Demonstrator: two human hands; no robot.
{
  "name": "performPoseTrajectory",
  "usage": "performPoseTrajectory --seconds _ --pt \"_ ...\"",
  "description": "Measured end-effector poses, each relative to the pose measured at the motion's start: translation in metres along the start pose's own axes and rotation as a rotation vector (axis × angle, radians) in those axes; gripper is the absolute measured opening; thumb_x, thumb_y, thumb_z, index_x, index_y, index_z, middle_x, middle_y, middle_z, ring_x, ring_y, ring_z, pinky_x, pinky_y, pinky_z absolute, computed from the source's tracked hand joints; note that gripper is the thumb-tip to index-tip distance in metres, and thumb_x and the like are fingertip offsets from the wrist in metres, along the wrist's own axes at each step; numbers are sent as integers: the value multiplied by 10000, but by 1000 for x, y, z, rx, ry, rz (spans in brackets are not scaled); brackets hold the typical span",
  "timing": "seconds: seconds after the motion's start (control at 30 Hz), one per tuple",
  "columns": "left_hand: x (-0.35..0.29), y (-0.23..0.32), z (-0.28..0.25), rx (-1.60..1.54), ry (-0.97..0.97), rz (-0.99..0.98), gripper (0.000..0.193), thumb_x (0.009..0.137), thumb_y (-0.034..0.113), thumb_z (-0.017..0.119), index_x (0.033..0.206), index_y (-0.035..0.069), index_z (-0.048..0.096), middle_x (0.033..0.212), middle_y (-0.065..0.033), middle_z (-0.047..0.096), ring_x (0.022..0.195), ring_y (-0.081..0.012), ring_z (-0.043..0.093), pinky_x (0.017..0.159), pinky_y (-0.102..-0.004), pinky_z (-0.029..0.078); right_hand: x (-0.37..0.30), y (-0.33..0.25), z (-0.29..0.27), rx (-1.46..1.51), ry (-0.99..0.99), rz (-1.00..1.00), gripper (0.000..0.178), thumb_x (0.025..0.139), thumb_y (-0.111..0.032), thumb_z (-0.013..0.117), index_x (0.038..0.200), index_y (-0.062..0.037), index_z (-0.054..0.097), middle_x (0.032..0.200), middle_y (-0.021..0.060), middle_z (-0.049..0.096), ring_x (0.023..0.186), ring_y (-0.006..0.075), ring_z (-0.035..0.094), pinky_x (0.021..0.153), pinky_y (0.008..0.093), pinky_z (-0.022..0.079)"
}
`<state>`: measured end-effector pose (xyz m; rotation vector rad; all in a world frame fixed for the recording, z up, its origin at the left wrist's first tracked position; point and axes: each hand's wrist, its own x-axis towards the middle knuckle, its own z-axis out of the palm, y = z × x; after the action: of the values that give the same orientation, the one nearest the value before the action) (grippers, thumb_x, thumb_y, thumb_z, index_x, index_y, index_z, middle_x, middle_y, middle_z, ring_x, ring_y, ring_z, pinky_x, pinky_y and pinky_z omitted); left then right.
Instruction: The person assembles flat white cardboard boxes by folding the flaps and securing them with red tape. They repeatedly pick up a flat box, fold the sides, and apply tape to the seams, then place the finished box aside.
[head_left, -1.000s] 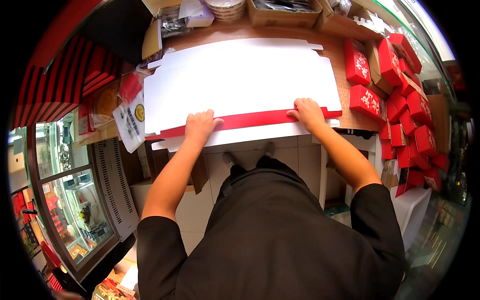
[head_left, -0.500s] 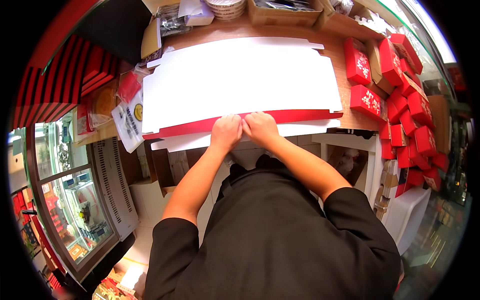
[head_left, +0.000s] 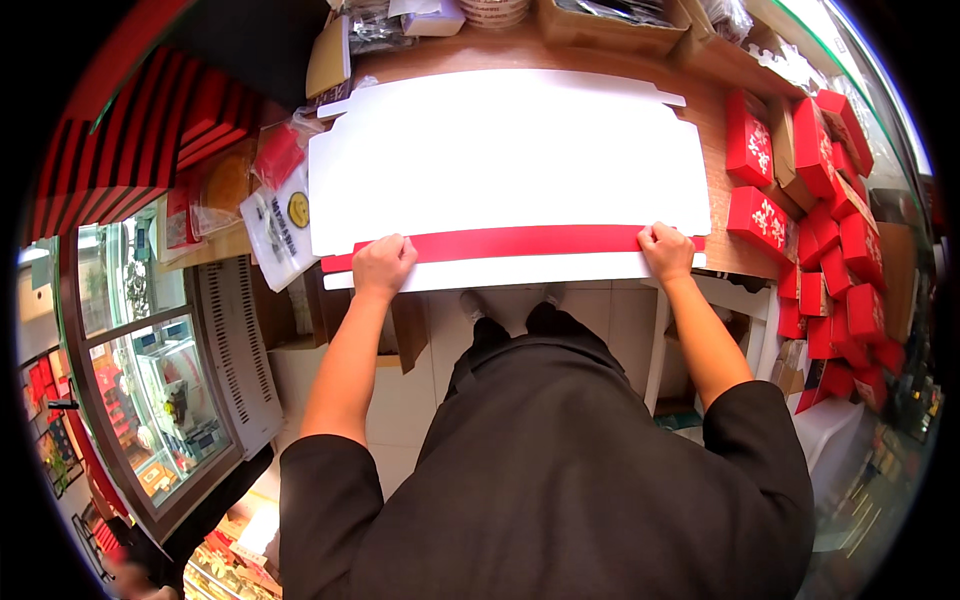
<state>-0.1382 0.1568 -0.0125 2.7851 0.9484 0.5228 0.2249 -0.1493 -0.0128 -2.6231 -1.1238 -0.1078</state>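
A large flat cardboard box blank (head_left: 510,150) lies on the wooden table in front of me, white on its upper face with notched corners. Along its near side runs a folded red band (head_left: 520,241), and a narrow white flap (head_left: 520,271) juts out past it over the table's front edge. My left hand (head_left: 385,265) is closed at the left part of this fold, knuckles up. Closed in the same way, my right hand (head_left: 667,252) is at the right part. Both hands press or pinch the cardboard; their fingertips are hidden.
Red boxes with pale patterns (head_left: 763,217) are piled at the right. Open cartons (head_left: 612,28) line the table's back. At the left are a plastic bag with a yellow face (head_left: 280,222) and stacked red-and-black boxes (head_left: 110,165). A glass-fronted window (head_left: 155,390) stands lower left.
My hands were together at the middle of the fold; they have moved apart, one toward each end. The red band now lies flatter and straighter. The whole view has shifted slightly.
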Motion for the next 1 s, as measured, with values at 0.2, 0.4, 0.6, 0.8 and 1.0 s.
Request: performPoseTrajectory --seconds 0.2,0.4,0.6,0.8,1.0 --pt "1 3 -2 -14 21 -1 261 781 169 619 573 80 488 565 -75 556 527 -265 570 482 -393 459 2 13 -2 -17 -47 180 243 804 -334 591 695 -124 648 678 140 647 659 360 635 617 472 504" --pt "5 1 1 20 36 48 251 796 169 625 606 75 490 565 -86 539 518 -280 571 493 -410 468 4 34 7 -88 -3 228 236 825 -345 598 730 -137 655 734 122 671 685 344 648 631 455 503" --pt "-7 3 -31 -41 -34 203 157 777 102 675 874 26 579 897 -115 586 887 -298 587 738 -397 496 5 24 -4 -59 -112 283 248 844 -354 571 801 -128 662 785 142 677 755 352 651 688 455 499" --pt "-15 -15 -48 -74 -149 340 330 743 17 666 1062 -16 585 1006 -125 572 976 -296 577 851 -362 496 6 18 -9 -97 -113 353 298 880 -378 528 845 -114 660 835 181 673 806 373 647 712 471 491" --pt "-6 -26 -49 105 -183 550 244 695 8 577 937 -18 557 939 -120 538 916 -248 558 779 -289 512 -11 -121 -5 325 37 -154 152 832 -202 636 758 -71 616 724 123 602 692 307 593 628 411 473"
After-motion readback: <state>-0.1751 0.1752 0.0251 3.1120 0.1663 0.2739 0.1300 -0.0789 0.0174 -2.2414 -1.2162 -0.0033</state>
